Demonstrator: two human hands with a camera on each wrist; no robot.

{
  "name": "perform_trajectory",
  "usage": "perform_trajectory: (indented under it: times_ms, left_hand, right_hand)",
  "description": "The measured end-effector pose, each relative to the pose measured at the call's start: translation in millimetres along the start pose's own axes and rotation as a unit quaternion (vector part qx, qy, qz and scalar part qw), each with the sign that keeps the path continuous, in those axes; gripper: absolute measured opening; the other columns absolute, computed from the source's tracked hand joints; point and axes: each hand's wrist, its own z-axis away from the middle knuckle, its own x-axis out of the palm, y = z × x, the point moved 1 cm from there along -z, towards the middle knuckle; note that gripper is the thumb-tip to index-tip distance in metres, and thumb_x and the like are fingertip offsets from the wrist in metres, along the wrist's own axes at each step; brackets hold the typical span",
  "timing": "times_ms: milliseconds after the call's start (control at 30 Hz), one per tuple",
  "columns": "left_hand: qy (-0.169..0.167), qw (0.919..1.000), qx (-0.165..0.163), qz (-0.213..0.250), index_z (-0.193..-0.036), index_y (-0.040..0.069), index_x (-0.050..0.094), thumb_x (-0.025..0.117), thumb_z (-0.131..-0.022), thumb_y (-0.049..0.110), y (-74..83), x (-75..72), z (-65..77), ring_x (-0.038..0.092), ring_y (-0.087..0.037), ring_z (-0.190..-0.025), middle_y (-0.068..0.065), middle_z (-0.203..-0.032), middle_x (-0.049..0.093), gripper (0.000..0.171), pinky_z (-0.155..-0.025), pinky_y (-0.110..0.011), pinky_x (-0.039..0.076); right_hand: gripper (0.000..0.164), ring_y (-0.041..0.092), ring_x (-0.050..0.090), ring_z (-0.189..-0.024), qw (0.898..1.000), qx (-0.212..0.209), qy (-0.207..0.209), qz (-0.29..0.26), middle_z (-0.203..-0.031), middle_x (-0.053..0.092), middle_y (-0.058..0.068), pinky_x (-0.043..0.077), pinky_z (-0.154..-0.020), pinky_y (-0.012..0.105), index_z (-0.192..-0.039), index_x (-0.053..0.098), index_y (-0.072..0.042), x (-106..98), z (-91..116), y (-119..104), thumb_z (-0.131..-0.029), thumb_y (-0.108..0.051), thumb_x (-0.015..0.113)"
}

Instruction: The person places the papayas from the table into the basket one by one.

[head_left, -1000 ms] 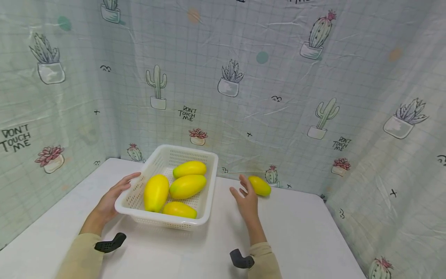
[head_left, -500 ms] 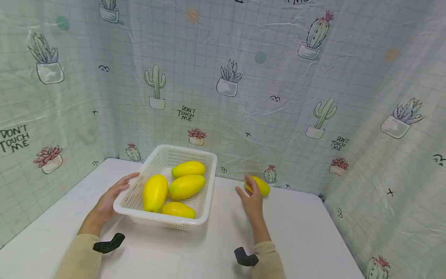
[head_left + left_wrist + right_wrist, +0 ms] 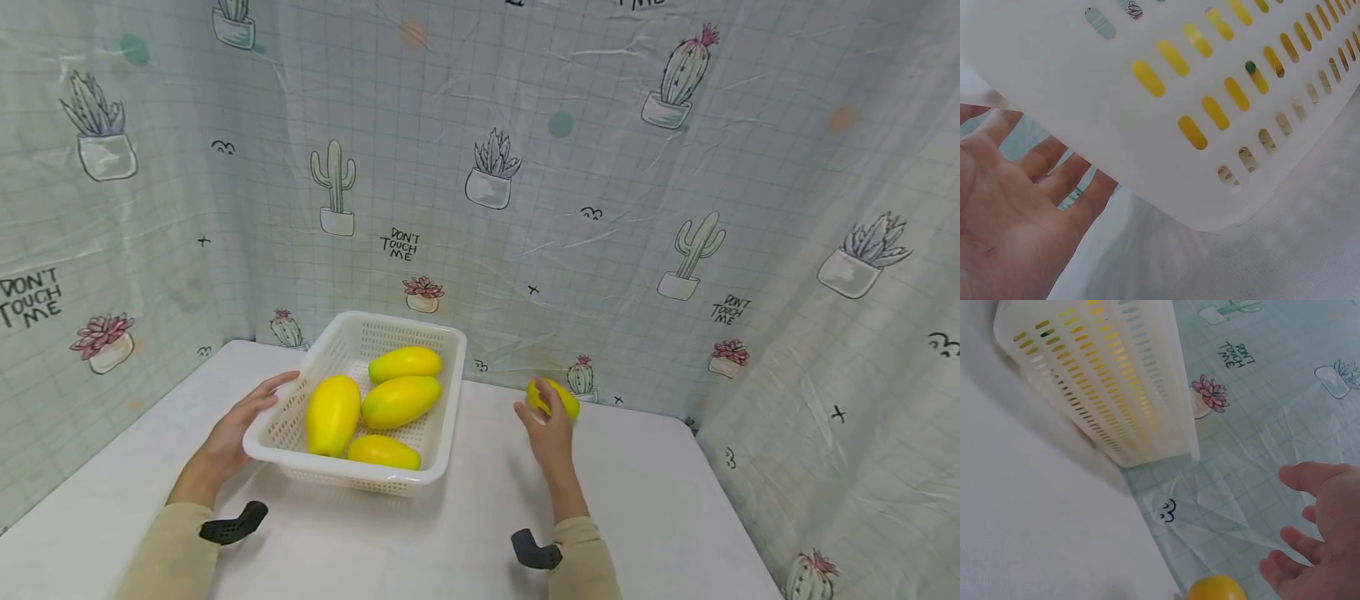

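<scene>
A white plastic basket [image 3: 345,469] with slotted walls holds several yellow mangoes [image 3: 401,402]. My left hand [image 3: 231,431] touches the basket's left side, fingers extended along the wall. In the left wrist view the palm [image 3: 1013,219] faces the basket and the fingertips pass behind its edge. A lone mango [image 3: 567,402] lies near the back edge, right of the basket. Over it is my right hand [image 3: 551,432], thumb and fingers spread and loosely bent, overlapping its left part in the head view. The right wrist view shows this mango [image 3: 1216,589] below the fingers, apart from them.
Everything stands on a white table [image 3: 660,492]. A cactus-print curtain [image 3: 600,275] rises behind it and along both sides. A black wrist mount [image 3: 234,523] sits on the left sleeve and another mount [image 3: 535,550] on the right.
My right hand has moved right, over the lone mango, and now covers part of it. The left hand and the basket stay in place.
</scene>
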Motion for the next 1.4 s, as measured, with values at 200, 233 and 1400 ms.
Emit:
perform_trajectory:
  times_ms: [200, 233, 1400]
  left_hand:
    - [0.0, 1.0, 0.001, -0.001, -0.147, 0.023, 0.015, 0.024, -0.101, 0.027, 1.2, 0.0, -0.7, 0.052, -0.004, -0.114, 0.003, -0.15, 0.021, 0.047, -0.086, -0.033, 0.051]
    - [0.0, 1.0, 0.0, 0.0, -0.147, 0.023, 0.015, 0.024, -0.101, 0.027, 1.5, 0.2, -0.6, 0.052, -0.004, -0.114, 0.002, -0.151, 0.021, 0.047, -0.086, -0.032, 0.051]
    - [0.006, 0.9998, -0.003, -0.018, -0.147, 0.022, 0.013, 0.022, -0.101, 0.026, 3.8, 3.0, 0.7, 0.052, -0.002, -0.114, -0.004, -0.153, 0.014, 0.047, -0.087, -0.03, 0.05]
  right_hand:
    - [0.053, 0.03, 0.037, -0.13, 1.0, 0.003, -0.007, 0.013, -0.138, 0.042, 0.006, 0.035, -0.105, 0.045, -0.133, 0.042, -0.019, -4, -3, 5, -0.085, -0.025, 0.064]
    - [0.053, 0.029, 0.037, -0.13, 1.0, 0.006, -0.007, 0.014, -0.138, 0.042, 0.006, 0.035, -0.105, 0.044, -0.133, 0.042, -0.019, -5, -3, 6, -0.085, -0.026, 0.064]
    - [0.061, 0.03, 0.034, -0.131, 0.995, 0.055, 0.012, 0.081, -0.144, 0.035, 0.006, 0.038, -0.102, 0.045, -0.137, 0.039, -0.02, -21, -10, 21, -0.084, -0.036, 0.064]
